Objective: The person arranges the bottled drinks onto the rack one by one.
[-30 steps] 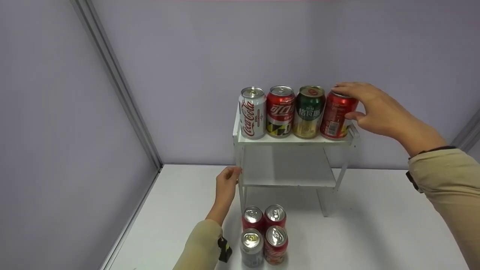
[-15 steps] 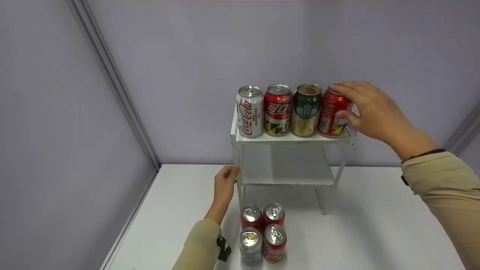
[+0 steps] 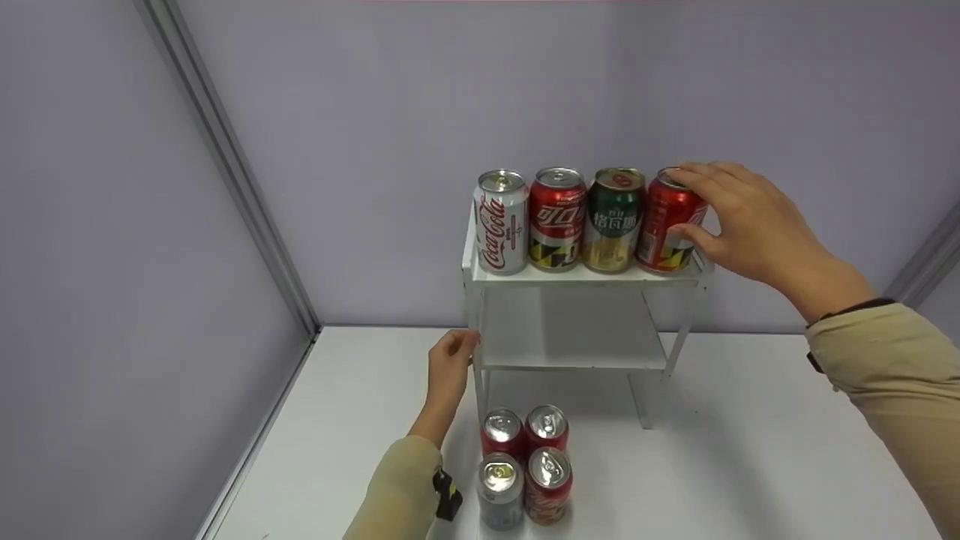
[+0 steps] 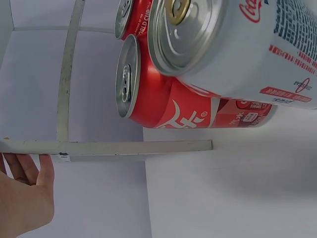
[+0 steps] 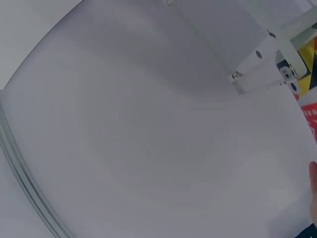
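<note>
In the head view, four kinds of drink can line the top tier of a white two-tier shelf rack. From the left stand a white Coca-Cola can, a red can, a green-and-gold can and a red can at the right end. My right hand holds that end can, fingers over its top and thumb at its front. In the right wrist view only a sliver of this can shows. My left hand grips the rack's left post, its fingertips partly hidden.
Several cans stand grouped on the white table before the rack: a silver can, a red can and more red ones behind. The rack's lower tier sits behind them. Grey-white walls enclose the back and left.
The right-end can has turned under my right hand: its barcode has swung left and more yellow pattern shows. My left hand stays at the post. The view has shifted slightly.
</note>
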`<state>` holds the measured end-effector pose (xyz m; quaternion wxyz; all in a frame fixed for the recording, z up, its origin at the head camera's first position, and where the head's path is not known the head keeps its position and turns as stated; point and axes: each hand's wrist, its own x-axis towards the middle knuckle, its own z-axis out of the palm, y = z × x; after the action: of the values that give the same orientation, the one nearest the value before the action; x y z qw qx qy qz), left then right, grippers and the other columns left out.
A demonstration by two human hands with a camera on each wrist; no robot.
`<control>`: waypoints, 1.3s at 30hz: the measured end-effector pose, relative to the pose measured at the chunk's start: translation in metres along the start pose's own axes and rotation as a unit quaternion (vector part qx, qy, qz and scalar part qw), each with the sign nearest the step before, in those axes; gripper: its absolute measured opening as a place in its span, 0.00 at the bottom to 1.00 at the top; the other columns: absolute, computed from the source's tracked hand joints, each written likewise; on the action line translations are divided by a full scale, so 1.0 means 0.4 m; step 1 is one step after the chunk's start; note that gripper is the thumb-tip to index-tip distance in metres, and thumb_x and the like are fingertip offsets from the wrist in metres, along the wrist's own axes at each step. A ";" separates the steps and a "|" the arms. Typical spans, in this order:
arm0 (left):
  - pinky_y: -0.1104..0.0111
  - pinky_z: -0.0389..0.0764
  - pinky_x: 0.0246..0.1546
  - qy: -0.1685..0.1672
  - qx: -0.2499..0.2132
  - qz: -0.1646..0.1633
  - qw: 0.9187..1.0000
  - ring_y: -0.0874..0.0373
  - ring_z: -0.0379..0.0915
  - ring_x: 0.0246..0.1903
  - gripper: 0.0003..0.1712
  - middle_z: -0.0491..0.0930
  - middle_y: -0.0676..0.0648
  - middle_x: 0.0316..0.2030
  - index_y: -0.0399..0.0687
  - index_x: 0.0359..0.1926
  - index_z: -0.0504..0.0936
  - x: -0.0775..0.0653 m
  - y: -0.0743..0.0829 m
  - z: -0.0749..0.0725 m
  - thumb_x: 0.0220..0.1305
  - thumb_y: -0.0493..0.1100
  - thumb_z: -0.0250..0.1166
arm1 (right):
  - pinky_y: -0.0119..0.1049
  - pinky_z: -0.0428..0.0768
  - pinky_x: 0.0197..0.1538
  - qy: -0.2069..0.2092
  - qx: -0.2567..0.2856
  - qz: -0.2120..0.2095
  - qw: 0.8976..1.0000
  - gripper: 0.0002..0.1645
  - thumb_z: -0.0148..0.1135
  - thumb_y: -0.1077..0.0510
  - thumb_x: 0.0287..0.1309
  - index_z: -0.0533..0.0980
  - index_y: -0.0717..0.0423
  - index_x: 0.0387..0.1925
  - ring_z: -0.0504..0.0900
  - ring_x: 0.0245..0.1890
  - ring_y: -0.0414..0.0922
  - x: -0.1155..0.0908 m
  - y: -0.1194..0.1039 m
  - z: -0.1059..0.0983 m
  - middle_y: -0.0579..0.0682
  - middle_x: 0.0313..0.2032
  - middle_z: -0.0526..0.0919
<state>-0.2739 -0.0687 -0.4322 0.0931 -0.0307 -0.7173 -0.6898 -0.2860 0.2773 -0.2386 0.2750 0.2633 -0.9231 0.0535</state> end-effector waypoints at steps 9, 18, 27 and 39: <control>0.55 0.74 0.50 0.002 0.006 0.000 1.000 0.45 0.73 0.47 0.16 0.77 0.33 0.44 0.29 0.44 0.76 0.002 -0.001 -0.003 0.68 0.41 0.55 | 0.59 0.55 0.63 -0.052 0.050 -0.007 0.997 0.45 0.70 0.60 0.49 0.59 0.47 0.67 0.58 0.65 0.59 0.008 0.011 -0.032 0.54 0.66 0.61; 0.55 0.73 0.50 -0.002 0.005 -0.002 1.000 0.45 0.73 0.48 0.17 0.76 0.33 0.45 0.30 0.43 0.76 0.000 0.001 -0.001 0.68 0.44 0.55 | 0.58 0.66 0.56 -0.013 0.029 -0.018 0.999 0.43 0.70 0.65 0.46 0.63 0.51 0.64 0.63 0.61 0.57 0.004 0.000 -0.008 0.56 0.61 0.67; 0.57 0.74 0.50 0.001 -0.003 -0.003 1.000 0.49 0.73 0.48 0.19 0.77 0.35 0.45 0.31 0.44 0.76 0.034 -0.056 0.000 0.67 0.47 0.55 | 0.53 0.68 0.55 0.076 -0.056 -0.058 0.994 0.43 0.72 0.58 0.46 0.63 0.58 0.63 0.67 0.55 0.58 -0.007 -0.007 0.028 0.60 0.56 0.70; 0.59 0.76 0.47 0.015 0.009 0.003 1.000 0.51 0.75 0.46 0.17 0.79 0.37 0.44 0.34 0.42 0.78 0.050 -0.088 0.004 0.67 0.47 0.56 | 0.56 0.60 0.60 0.025 -0.055 -0.002 0.998 0.46 0.67 0.51 0.52 0.55 0.50 0.69 0.61 0.61 0.60 -0.006 -0.015 0.023 0.59 0.63 0.63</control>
<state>-0.2996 -0.0704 -0.4634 0.1058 -0.0218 -0.7219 -0.6835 -0.2855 0.2709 -0.2481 0.3119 0.2480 -0.9171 0.0088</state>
